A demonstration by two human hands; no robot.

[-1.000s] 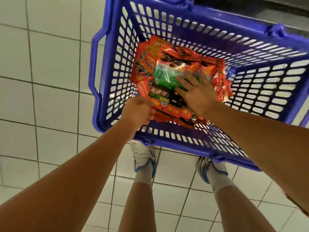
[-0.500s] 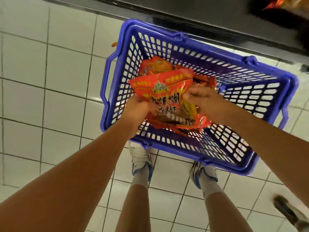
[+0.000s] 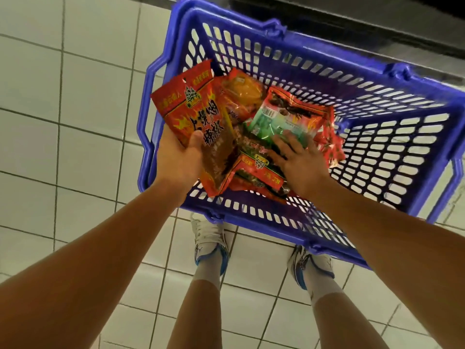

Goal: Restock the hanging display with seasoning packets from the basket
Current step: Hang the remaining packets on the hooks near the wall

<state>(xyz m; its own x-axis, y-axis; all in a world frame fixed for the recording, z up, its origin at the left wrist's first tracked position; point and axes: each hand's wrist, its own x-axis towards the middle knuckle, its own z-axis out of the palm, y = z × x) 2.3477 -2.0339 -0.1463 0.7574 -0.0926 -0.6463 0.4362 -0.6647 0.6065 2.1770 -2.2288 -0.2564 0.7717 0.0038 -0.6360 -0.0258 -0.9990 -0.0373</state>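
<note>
A blue plastic basket (image 3: 377, 79) stands on the tiled floor in front of me. Inside lies a pile of seasoning packets (image 3: 254, 170), mostly red, with one green-and-white packet (image 3: 276, 122) on top. My left hand (image 3: 180, 157) grips a red chili packet (image 3: 198, 117) with black characters, lifted above the basket's left side, thumb across its front. My right hand (image 3: 299, 162) reaches down into the pile, fingers spread on the green-and-white packet and the red ones beside it. The hanging display is out of view.
White floor tiles (image 3: 63, 122) surround the basket. A dark shelf base (image 3: 377, 18) runs along the top edge behind it. My two feet in white and blue shoes (image 3: 210, 243) stand just before the basket's near rim.
My right hand let go of the red packet and dropped onto the pile. My left hand now holds that packet alone, further left and upright.
</note>
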